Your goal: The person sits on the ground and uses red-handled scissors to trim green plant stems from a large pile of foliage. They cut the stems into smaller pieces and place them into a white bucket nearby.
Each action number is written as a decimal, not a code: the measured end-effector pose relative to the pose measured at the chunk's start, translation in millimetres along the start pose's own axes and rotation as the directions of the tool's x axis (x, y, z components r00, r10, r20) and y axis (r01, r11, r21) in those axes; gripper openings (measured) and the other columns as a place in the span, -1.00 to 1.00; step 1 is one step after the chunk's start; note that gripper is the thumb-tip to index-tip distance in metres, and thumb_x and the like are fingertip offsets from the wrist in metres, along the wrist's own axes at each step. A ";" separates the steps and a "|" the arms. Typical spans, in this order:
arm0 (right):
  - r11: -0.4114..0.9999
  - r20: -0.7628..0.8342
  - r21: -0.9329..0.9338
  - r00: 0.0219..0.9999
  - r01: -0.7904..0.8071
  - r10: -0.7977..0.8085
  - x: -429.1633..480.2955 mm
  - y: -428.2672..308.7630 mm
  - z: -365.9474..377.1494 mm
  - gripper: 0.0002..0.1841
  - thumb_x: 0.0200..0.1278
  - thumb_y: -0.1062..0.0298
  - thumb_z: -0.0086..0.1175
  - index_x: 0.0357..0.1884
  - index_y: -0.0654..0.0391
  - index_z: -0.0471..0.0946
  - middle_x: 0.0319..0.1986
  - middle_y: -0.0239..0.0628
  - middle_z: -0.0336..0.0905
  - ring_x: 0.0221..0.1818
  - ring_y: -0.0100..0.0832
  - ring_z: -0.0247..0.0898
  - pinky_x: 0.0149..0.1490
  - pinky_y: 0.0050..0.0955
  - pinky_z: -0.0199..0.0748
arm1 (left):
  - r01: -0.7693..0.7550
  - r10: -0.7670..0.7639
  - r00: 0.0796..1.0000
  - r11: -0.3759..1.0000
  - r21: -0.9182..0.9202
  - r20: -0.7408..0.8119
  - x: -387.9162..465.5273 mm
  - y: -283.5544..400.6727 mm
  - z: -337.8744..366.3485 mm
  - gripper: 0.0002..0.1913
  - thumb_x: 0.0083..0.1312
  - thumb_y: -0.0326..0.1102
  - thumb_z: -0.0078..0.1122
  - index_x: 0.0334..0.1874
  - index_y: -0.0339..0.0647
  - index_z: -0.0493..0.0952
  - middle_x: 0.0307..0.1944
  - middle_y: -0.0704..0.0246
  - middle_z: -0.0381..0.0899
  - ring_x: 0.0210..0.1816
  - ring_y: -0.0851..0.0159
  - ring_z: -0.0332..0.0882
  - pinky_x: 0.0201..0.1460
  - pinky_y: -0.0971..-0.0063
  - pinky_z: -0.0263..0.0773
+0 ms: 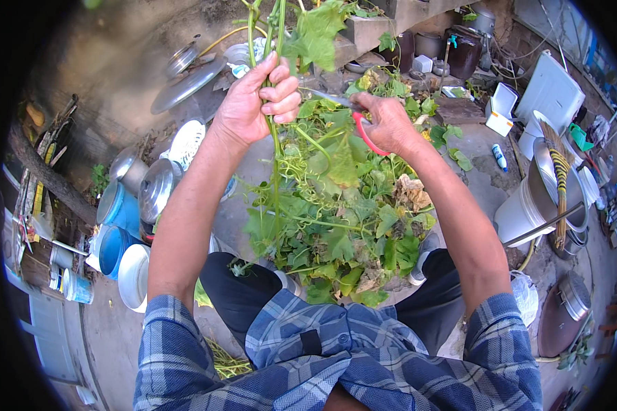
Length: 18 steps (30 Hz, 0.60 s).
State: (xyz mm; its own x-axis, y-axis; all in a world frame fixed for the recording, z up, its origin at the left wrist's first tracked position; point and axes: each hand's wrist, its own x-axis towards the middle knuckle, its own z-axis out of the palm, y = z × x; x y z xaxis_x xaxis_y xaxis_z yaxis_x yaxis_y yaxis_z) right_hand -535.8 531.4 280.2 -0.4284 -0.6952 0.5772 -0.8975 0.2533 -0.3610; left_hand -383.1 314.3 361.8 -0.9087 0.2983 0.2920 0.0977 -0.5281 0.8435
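Observation:
My left hand point(265, 103) is closed around several long green vine stems point(276, 174), held up in front of me with leaves above and below the fist. To its right, my right hand point(385, 123) grips red-handled scissors point(362, 134), their metal blades pointing left towards the stems. Whether the blades touch anything is unclear. A large heap of cut leafy vines point(339, 231) with curly tendrils and some dry brown leaves lies on the ground between my feet.
Blue buckets point(117, 251), metal pots and lids point(159, 190) stand on the left. On the right are a white bucket point(516, 216) with metal basins and a straw brush point(560, 180), a white foam lid point(550, 97) and a brown jar point(558, 318). Concrete steps point(370, 36) rise ahead.

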 end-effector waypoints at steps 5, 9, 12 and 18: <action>0.987 0.285 0.119 0.949 0.106 -0.136 -6.7 -9.3 11.2 -0.67 0.08 0.38 0.25 -0.06 0.18 0.60 -0.44 -0.02 0.62 -0.47 -0.14 0.50 -0.23 -0.31 0.51 | -0.033 0.029 0.998 0.997 0.072 0.062 4.5 2.2 3.3 -0.61 0.62 0.04 -0.21 -0.37 0.01 0.24 -0.63 0.64 0.07 -0.63 0.54 0.08 -0.51 0.55 0.17; 0.914 0.137 0.369 0.983 -0.168 0.125 -53.6 28.4 38.2 -0.69 0.08 0.40 0.21 -0.08 0.15 0.67 -0.51 0.02 0.62 -0.48 -0.01 0.55 -0.27 -0.20 0.53 | -0.180 0.205 0.969 0.969 0.172 -0.141 -5.8 19.1 -15.1 -0.62 0.58 0.00 -0.09 -0.41 0.01 0.24 -0.65 0.65 0.06 -0.62 0.53 0.07 -0.47 0.55 0.16; 0.880 0.023 0.044 0.881 -0.473 0.473 -115.0 102.6 49.7 -0.74 0.07 0.30 0.26 -0.21 0.20 0.72 -0.43 0.09 0.66 -0.42 -0.01 0.64 -0.22 -0.15 0.56 | -0.385 0.405 0.890 0.913 0.134 -0.211 -29.3 65.3 -31.3 -0.62 0.59 -0.05 -0.13 -0.45 -0.02 0.26 -0.65 0.61 0.05 -0.61 0.51 0.04 -0.44 0.53 0.16; 0.544 -0.065 0.106 0.540 -0.833 0.839 -230.4 198.1 75.9 -0.64 0.00 0.17 0.36 -0.18 0.19 0.75 -0.36 0.11 0.69 -0.34 -0.04 0.68 -0.18 -0.11 0.56 | -0.423 0.614 0.368 0.779 0.462 -0.698 -60.4 136.0 -38.7 -0.61 0.62 -0.08 -0.19 -0.43 -0.05 0.29 -0.62 0.58 0.02 -0.60 0.50 -0.02 -0.41 0.53 0.09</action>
State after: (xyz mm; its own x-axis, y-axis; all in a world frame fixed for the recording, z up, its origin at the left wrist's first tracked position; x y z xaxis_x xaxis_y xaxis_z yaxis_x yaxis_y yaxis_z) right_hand -607.0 690.7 20.2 -0.9913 -0.1191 0.0563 -0.1203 0.6456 -0.7541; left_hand -330.7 193.7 441.4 -0.5577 -0.7698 0.3105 0.6480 -0.1700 0.7424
